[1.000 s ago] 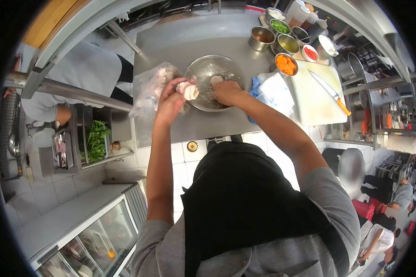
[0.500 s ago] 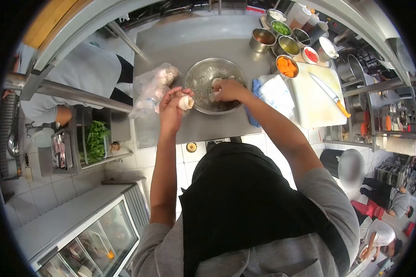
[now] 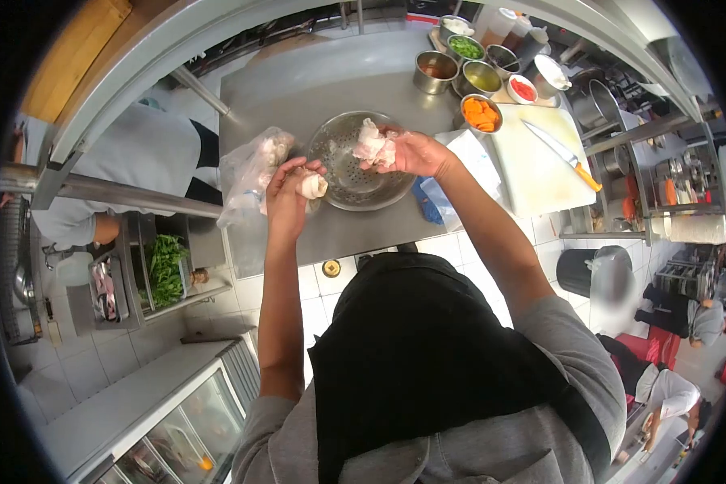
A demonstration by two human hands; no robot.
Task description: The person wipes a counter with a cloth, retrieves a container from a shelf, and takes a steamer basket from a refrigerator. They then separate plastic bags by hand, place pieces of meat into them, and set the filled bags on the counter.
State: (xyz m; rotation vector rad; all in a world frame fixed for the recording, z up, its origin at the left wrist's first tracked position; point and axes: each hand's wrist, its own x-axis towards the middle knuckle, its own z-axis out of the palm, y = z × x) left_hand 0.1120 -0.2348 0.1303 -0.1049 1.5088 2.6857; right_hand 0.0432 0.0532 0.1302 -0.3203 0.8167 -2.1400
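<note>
My left hand [image 3: 287, 192] is closed around a pale, rounded piece of food [image 3: 313, 187], held just left of a perforated steel colander [image 3: 355, 199]. My right hand [image 3: 415, 153] is raised over the colander's right side, fingers curled around ragged, pale pinkish pieces of food [image 3: 374, 147] that look like raw meat, though I cannot be sure. Inside the colander the bottom is mostly visible, with small bits near its centre. Behind my left hand a clear plastic bag [image 3: 246, 173] with pale contents rests on the steel table.
Right of the colander lie white and blue cloths [image 3: 469, 165]. Further right, a knife [image 3: 558, 152] with an orange handle lies on a white cutting board [image 3: 532, 189]. Orange slices [image 3: 481, 114] fill a steel pot among several containers. Another person's sleeve [image 3: 129, 153] is at the left.
My right hand has come up from inside the colander, bringing out the pale pinkish pieces. My left hand still holds its piece. The view has shifted slightly.
</note>
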